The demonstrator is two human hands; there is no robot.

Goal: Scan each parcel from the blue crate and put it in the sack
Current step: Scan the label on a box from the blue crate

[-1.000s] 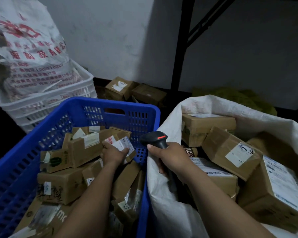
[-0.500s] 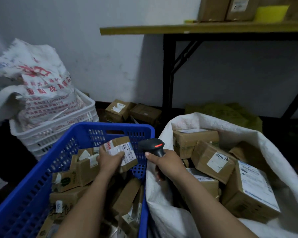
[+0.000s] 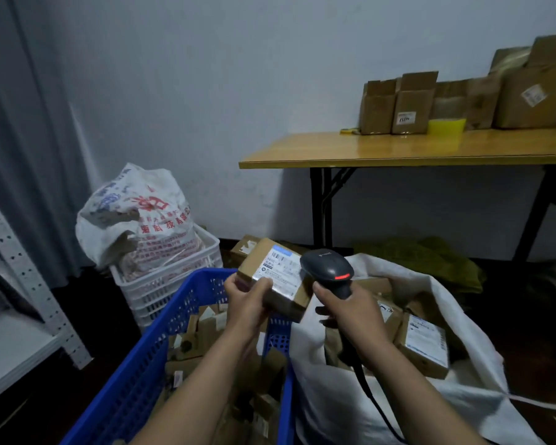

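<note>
My left hand (image 3: 247, 298) grips a small cardboard parcel (image 3: 278, 277) with a white label facing up, held above the far rim of the blue crate (image 3: 148, 354). My right hand (image 3: 350, 311) holds a black handheld scanner (image 3: 328, 271) by its handle; its head with a red light sits right beside the parcel's label. The crate below holds several brown parcels. The white sack (image 3: 463, 374) lies open to the right with several boxes inside.
A white crate (image 3: 174, 281) with a printed white bag (image 3: 135, 216) stands behind the blue crate. A yellow table (image 3: 398, 149) at the right carries several cardboard boxes. A white shelf (image 3: 13, 316) is at the left. A green cloth (image 3: 424, 255) lies under the table.
My left hand has lifted the parcel out of the crate, up to the scanner. The view has tilted upward, bringing the table top and its boxes into sight.
</note>
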